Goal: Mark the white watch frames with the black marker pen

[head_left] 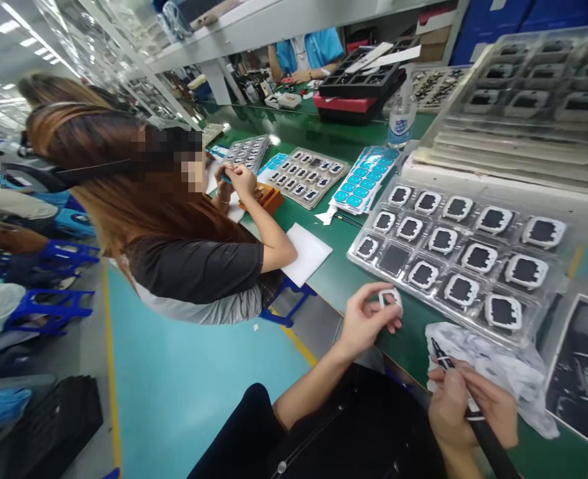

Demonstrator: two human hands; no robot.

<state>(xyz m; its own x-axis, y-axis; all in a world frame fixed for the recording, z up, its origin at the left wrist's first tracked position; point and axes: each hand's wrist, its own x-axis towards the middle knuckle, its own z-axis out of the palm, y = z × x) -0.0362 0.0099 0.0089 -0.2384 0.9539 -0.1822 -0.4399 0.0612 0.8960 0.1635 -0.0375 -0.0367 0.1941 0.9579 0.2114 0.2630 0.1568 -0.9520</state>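
Observation:
My left hand (366, 319) pinches a small white square frame (390, 301) with a dark opening, over the table's front edge. In my right hand (466, 402) is a black pen-like tool (443, 357) with white bands, its tip pointing away from me; a thick black part runs down past the palm. Below that tip lies a crumpled white cloth (493, 362) with grey stains. Just beyond both hands, a clear plastic tray (424, 303) holds rows of similar white frames, and one pocket (394, 258) in its near row has no frame.
Stacked trays (513, 133) rise at the back right, near a water bottle (402, 120). Blue sticker sheets (366, 176) and another filled tray (308, 176) lie farther left. A co-worker (189, 259) sits close on my left, beside a white pad (306, 253).

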